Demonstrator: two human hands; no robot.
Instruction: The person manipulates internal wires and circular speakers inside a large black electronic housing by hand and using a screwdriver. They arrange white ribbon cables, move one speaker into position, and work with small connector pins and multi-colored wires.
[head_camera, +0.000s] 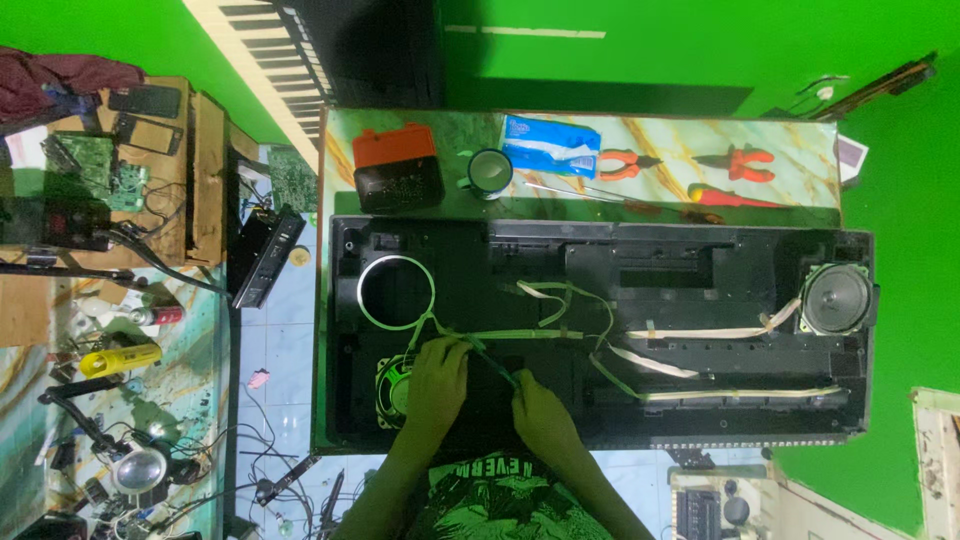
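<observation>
Both hands (435, 385) (540, 410) inside the opened keyboard chassis (600, 330), fingers pinching a thin screwdriver (497, 365) (tip hidden), loose speaker (393, 388) just left.

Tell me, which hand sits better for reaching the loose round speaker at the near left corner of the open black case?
Probably the left hand: it rests right beside the loose speaker, almost touching it. The right hand sits farther right on the black case, by a thin tool, and would have to cross over.
</observation>
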